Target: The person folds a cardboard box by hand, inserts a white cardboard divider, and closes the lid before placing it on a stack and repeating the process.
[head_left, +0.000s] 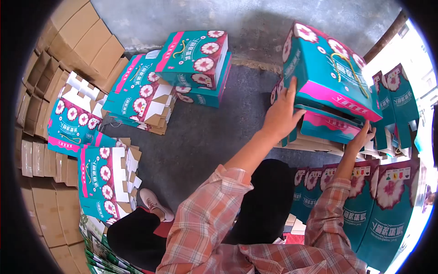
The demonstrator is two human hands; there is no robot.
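A teal and pink carton box point(324, 77) with flower pictures and a yellow cord handle point(349, 75) is between my two hands at the right. My left hand point(285, 109) presses on its near left corner, fingers along the side and thumb apart. My right hand point(362, 138) grips the lower right corner, its fingers partly hidden by the box. Directly beneath lies another teal and pink box point(328, 125), with a narrow dark gap between the two.
Printed teal sheets point(388, 223) stand along the right side. Flattened printed cartons point(98, 178) lie in stacks at the left. Two closed boxes point(194, 55) sit stacked by the grey wall point(182, 16). Brown cartons point(50, 210) line the far left. My shoe point(155, 204) rests on the dark floor.
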